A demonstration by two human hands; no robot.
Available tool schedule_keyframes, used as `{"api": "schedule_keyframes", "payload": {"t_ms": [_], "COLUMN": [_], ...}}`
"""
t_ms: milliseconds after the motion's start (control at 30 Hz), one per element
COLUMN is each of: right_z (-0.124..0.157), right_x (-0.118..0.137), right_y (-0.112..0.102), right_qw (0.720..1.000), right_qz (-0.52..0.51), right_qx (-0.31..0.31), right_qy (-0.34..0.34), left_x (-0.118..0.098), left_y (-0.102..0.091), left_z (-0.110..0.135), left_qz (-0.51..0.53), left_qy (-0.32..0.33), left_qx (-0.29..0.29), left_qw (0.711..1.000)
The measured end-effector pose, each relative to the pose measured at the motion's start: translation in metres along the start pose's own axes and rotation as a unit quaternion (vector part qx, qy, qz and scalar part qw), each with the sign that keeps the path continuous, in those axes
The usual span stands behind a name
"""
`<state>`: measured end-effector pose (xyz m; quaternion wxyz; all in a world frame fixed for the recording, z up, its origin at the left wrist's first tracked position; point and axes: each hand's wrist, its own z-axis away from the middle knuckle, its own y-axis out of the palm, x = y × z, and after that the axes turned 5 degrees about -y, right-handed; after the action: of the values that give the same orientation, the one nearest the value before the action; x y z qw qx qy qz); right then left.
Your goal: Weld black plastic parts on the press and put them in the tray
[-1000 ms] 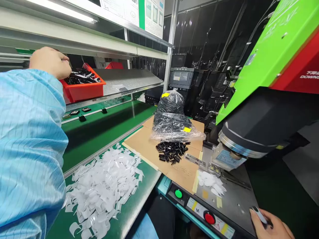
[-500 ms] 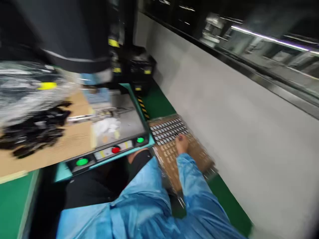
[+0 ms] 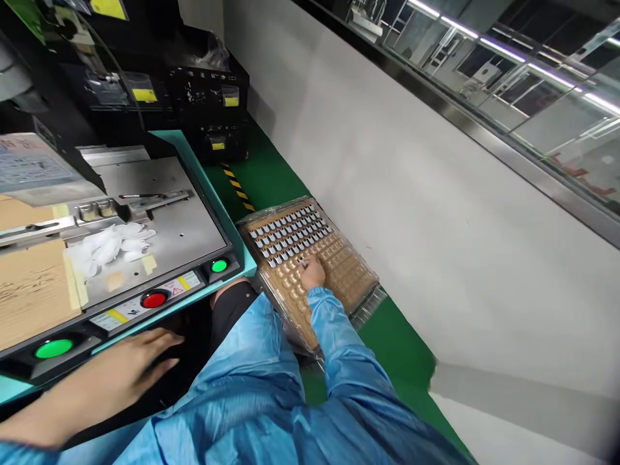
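Note:
My right hand (image 3: 313,272) reaches down over a clear plastic tray (image 3: 349,274) of small moulded pockets. A small white part (image 3: 303,262) shows at its pinched fingertips, low against the tray just below the filled rows. Several rows of white parts with dark tops (image 3: 290,229) fill the far side of that tray, while the nearer pockets hold nothing. My left hand (image 3: 128,368) hovers over my lap by the machine's front edge, thumb and fingers apart, holding nothing.
On the left, the machine's metal bed (image 3: 188,223) carries a pile of white pieces (image 3: 113,245) and a metal fixture (image 3: 97,210). Green buttons (image 3: 54,349) and a red button (image 3: 154,299) line its front panel. Black bins (image 3: 213,97) stand behind; a white wall (image 3: 387,168) rises right.
My view has swung right and come closer to the tray. My left hand has come into view at the lower left. My right hand remains at the tray, near the edge of the filled rows.

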<state>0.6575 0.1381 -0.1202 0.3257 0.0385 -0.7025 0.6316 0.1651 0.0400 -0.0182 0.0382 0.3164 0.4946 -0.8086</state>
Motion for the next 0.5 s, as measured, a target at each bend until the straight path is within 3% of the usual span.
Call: {"api": "schedule_keyframes", "payload": {"t_ms": [33,133,267,367,500], "right_z": [0.001,0.006,0.016,0.027,0.04], "right_x": [0.001,0.007,0.015,0.019,0.025], "right_y": [0.005,0.018,0.03,0.038,0.049], "right_qw": [1.0,0.998,0.996,0.993,0.989], "right_qz": [0.011,0.031,0.036,0.046,0.063], "right_qx": [0.013,0.039,0.05,0.062,0.082], "right_qy": [-0.006,-0.033,-0.066,-0.086,-0.105], "left_x": [-0.002,0.006,0.05,0.072,0.056], "left_y": [0.017,0.067,0.116,0.129,0.122], "left_z": [-0.006,-0.017,-0.004,0.012,0.014], "left_qz": [0.018,0.065,0.08,0.059,0.004], "left_qy": [0.004,-0.018,-0.091,-0.12,-0.105], "left_qx": [0.052,0.096,0.107,0.081,0.097], "left_qw": [0.998,0.993,0.987,0.988,0.99]}}
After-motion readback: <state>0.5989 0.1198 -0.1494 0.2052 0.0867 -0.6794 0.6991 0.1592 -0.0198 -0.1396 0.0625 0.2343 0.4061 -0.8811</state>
